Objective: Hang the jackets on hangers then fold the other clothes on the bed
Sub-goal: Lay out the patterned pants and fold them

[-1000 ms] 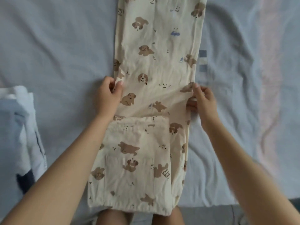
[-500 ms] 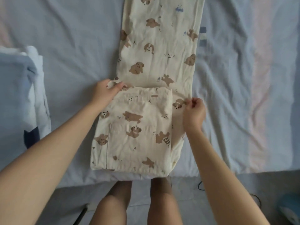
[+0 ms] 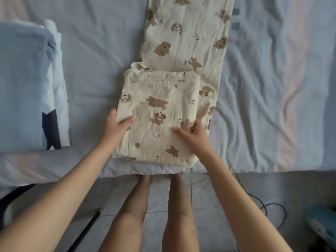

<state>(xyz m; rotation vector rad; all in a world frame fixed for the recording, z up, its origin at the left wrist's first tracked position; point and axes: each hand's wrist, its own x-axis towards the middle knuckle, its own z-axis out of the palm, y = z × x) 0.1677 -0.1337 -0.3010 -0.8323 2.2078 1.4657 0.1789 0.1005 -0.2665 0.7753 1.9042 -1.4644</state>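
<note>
Leftmost, well clear of the left hand's fingers, a folded pile [image 3: 27, 88] of pale blue and white cloth lies on the bed [image 3: 91, 51]. Next comes the left hand [image 3: 116, 127], pinching the left edge of the trousers [image 3: 163, 110]: thumb on top of the cloth, the other fingers out of sight below it. The folded block of the dog-print trousers sits between the two hands at the near edge of the bed, and the unfolded length runs straight away from the fingertips toward the far side, so the long axis points away from the person. The right hand [image 3: 192, 133] lies flat on the block's right part, fingers together and stretched leftward, thumb by the right edge, clamped on nothing that shows. Both hands look equally near. The next fold likely means rolling the block away from the fingers, onto the length beyond
</note>
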